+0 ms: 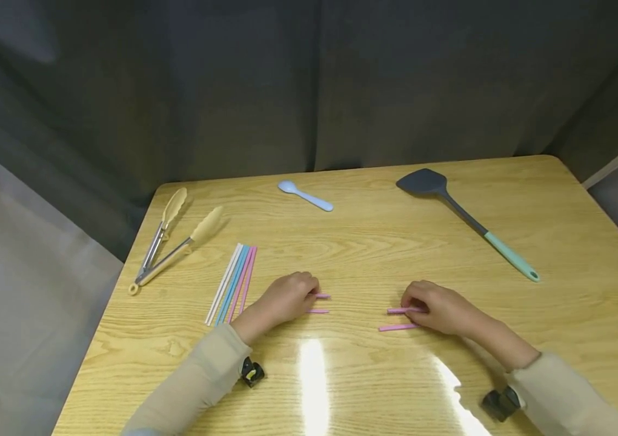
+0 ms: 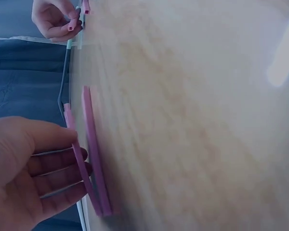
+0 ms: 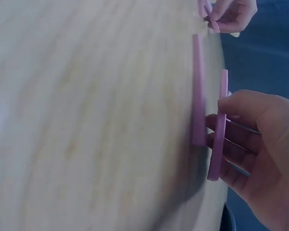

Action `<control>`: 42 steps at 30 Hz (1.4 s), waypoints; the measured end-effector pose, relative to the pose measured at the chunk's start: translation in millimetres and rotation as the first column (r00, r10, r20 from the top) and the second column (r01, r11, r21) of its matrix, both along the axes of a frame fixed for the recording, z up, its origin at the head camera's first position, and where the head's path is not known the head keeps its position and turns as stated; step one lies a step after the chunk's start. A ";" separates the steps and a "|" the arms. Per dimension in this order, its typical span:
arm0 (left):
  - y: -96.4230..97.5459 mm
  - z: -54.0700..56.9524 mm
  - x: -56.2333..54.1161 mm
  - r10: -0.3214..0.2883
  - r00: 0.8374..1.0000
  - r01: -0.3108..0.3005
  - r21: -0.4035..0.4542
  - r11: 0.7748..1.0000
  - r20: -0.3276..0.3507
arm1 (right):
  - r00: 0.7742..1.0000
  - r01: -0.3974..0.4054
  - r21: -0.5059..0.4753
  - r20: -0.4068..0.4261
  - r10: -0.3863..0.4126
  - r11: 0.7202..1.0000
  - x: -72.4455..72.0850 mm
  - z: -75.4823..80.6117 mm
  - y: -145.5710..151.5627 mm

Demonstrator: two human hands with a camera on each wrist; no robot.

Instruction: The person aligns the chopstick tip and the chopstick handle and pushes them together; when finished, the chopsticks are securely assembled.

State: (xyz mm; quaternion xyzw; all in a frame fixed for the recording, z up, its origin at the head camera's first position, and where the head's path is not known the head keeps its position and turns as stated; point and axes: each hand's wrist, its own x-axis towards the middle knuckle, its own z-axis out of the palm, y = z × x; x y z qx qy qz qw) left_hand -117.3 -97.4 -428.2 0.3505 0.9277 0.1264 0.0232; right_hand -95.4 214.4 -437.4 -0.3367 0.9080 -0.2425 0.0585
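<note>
My left hand (image 1: pixel 289 297) pinches a slim pink stick (image 2: pixel 82 166) between thumb and fingers, just above the table. Close beside it, a second pink stick (image 2: pixel 96 149) lies on the wood. Across a gap on the right, my right hand (image 1: pixel 435 307) likewise pinches a pink stick (image 3: pixel 218 139), thumb on one side and fingertips on the other. Another pink stick (image 3: pixel 198 91) lies on the table next to that hand. In the head view the hands cover part of each of these sticks. All of them run roughly left to right there.
Several longer white, blue and pink sticks (image 1: pixel 234 284) lie left of the left hand. Beyond them are spread cream-tipped tongs (image 1: pixel 164 251). A light-blue spoon (image 1: pixel 309 197) lies at the back, a dark spatula (image 1: pixel 464 212) with green handle at right. Behind the wooden table (image 1: pixel 342 242) hangs dark cloth.
</note>
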 end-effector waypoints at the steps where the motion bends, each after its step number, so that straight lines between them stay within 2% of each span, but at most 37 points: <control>1: -0.3 1.1 -0.3 0.008 1.000 -0.008 0.007 1.000 0.007 | 1.000 0.011 -0.005 0.015 -0.011 1.000 -0.3 1.4 -0.3; 6: -0.8 5.3 -2.2 0.025 1.000 -0.025 0.043 0.999 0.007 | 0.995 0.058 -0.030 0.082 -0.056 0.998 -4.7 11.1 -1.0; 13: 1.3 12.1 -5.2 0.063 0.998 -0.061 0.106 0.993 -0.018 | 0.991 0.095 -0.105 0.100 -0.085 0.990 -17.2 26.4 -3.2; 17: 1.4 17.8 -8.2 0.091 0.993 -0.078 0.158 0.984 -0.081 | 0.992 0.103 -0.137 0.080 -0.093 0.985 -23.9 34.2 -6.1; 20: 1.0 22.5 -10.3 0.105 0.982 -0.076 0.178 0.981 -0.157 | 0.994 0.103 -0.149 0.056 -0.096 0.983 -28.0 40.6 -9.0; 24: 0.9 30.0 -12.3 0.125 0.970 -0.079 0.219 0.973 -0.207 | 0.994 0.111 -0.148 0.032 -0.107 0.983 -32.9 47.8 -12.8; 28: 2.0 38.8 -13.9 0.147 0.968 -0.090 0.264 0.960 -0.204 | 0.994 0.106 -0.175 0.022 -0.104 0.979 -37.1 53.9 -15.1; 36: 4.9 57.1 -15.3 0.185 0.979 -0.140 0.369 0.919 -0.090 | 0.994 0.109 -0.218 0.035 -0.104 0.970 -42.1 69.0 -19.8; 42: 6.4 67.8 -16.2 0.193 0.969 -0.122 0.383 0.916 -0.153 | 0.983 0.177 -0.241 0.082 -0.162 0.954 -44.6 78.7 -21.6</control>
